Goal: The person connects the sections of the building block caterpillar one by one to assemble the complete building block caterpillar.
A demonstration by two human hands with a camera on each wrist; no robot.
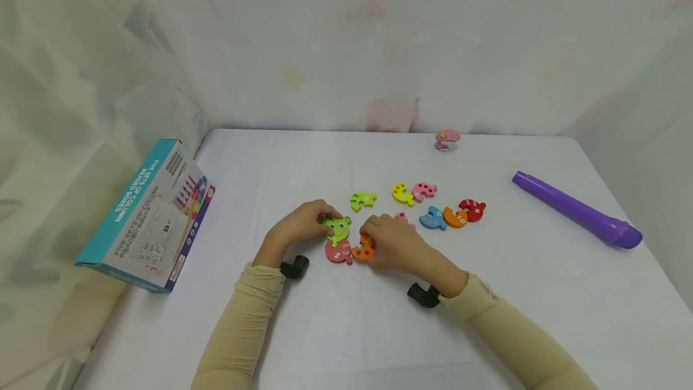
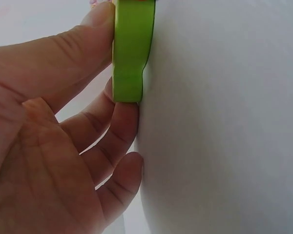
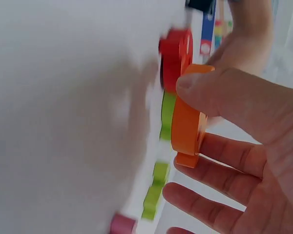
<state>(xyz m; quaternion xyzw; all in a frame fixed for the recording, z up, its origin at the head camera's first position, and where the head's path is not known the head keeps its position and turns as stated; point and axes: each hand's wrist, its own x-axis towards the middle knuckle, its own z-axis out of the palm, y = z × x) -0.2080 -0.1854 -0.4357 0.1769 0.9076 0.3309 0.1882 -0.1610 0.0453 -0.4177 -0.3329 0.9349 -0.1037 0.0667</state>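
Note:
My left hand grips a green puzzle piece with an animal face, its thumb against the near edge in the left wrist view. A red puzzle piece marked 2 lies directly below the green one, touching it. Just to the right, my right hand pinches an orange curved puzzle piece with red dots. In the right wrist view the thumb presses on the orange piece's edge, and the red piece stands close behind it. A pink piece is partly hidden behind the right hand.
Beyond the hands lie a green striped piece, a yellow one, a pink one, a blue one, an orange one and a red one. A box stands left; a purple tube lies right.

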